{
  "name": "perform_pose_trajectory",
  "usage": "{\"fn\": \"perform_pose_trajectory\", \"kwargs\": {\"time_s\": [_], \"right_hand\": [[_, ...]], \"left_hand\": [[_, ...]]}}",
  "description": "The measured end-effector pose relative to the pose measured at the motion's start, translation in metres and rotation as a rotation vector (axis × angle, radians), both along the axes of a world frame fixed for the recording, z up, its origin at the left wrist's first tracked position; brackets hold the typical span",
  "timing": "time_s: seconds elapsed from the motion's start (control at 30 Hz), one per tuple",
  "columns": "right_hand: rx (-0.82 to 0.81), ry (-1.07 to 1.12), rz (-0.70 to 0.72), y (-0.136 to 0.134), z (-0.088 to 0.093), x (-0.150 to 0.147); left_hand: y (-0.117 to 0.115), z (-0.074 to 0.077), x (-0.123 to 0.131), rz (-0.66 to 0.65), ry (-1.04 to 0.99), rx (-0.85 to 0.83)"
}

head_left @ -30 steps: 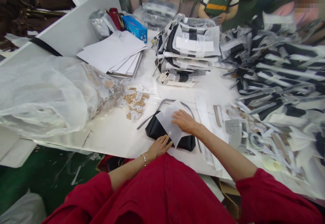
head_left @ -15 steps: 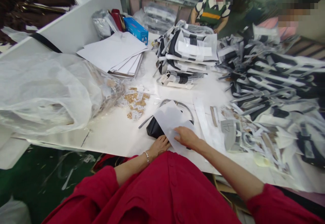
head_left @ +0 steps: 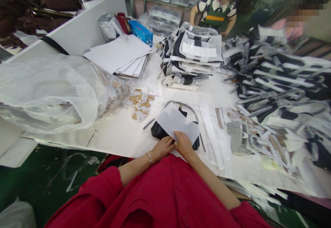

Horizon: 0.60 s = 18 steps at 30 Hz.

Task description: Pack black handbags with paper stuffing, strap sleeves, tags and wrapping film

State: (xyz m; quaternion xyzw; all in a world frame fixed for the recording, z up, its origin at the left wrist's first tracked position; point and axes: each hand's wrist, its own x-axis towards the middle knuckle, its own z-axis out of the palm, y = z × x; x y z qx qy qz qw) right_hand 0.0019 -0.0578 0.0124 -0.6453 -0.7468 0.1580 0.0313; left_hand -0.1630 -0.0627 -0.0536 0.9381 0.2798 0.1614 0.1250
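Note:
A small black bag (head_left: 157, 131) lies near the front edge of the white table (head_left: 121, 135), with a white paper sheet (head_left: 176, 122) laid over it. My left hand (head_left: 162, 146) rests with fingers flat on the bag's near edge, just under the paper's corner. My right hand (head_left: 183, 142) lies close beside it, fingers curled on the paper's near edge. A thin metal strap (head_left: 181, 104) arcs behind the bag.
A big clear plastic bag (head_left: 49, 90) fills the left. Small tan tags (head_left: 139, 103) lie scattered mid-table. A paper stack (head_left: 121, 54), a blue box (head_left: 141, 32), and piles of wrapped black-and-white bags (head_left: 193, 54) sit behind and right. Two people stand across the table.
My right hand slid back toward me along the paper, from its middle to its near edge beside my left hand. The paper now lies flatter over the bag.

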Motion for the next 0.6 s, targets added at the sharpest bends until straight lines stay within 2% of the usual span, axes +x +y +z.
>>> {"fn": "perform_pose_trajectory", "kwargs": {"time_s": [0.17,0.27,0.43,0.6], "right_hand": [[0.094,-0.111,0.09,-0.012,0.003,0.009],[0.066,-0.141,0.101,-0.007,0.01,0.007],[0.02,-0.201,0.027,0.005,0.018,-0.005],[-0.042,-0.225,0.104,0.002,0.017,-0.007]], "left_hand": [[-0.001,0.01,-0.002,-0.002,-0.007,0.003],[-0.001,0.012,-0.001,-0.005,-0.006,-0.005],[-0.001,0.017,-0.001,-0.008,0.009,-0.014],[-0.001,0.022,-0.001,0.0,0.024,-0.043]]}}
